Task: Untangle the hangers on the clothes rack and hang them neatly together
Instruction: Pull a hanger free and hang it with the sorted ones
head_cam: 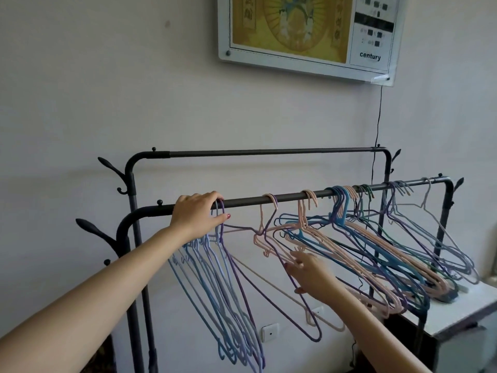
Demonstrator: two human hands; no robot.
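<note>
- The right hand (312,273) reaches in below the front rail (269,198), fingers curled round the sloping wire of a pink hanger (262,230) where it crosses a purple hanger (269,289); the thumb lies under the wires.
- That purple hanger hangs low beneath the front rail, its long bottom loop reaching down past the wrist, and it is caught among the pink wires.
- The left hand (197,214) lies over the front rail near its left end, fingers curved over the top and thumb under, gripping the rail and the hooks gathered there.
- Under the left hand a bunch of blue and lilac hangers (215,292) hangs close together from the front rail, all tilted the same way.
- Further right along the front rail, 2 pink hooks (312,196) sit apart from the rest.
- Toward the right end of the front rail a tangled mass of hangers (390,254), pink, blue, purple and green, overlaps in a dense heap.
- Its lower ends rest on a white cabinet (457,313) below the right end of the front rail.
- Behind the front rail runs a higher back rail (269,152) of the same dark rack, bare.
- On the wall above the back rail hangs a framed panel (304,30) with a yellow picture and the word "century"; a thin black cord (376,130) drops from it.
</note>
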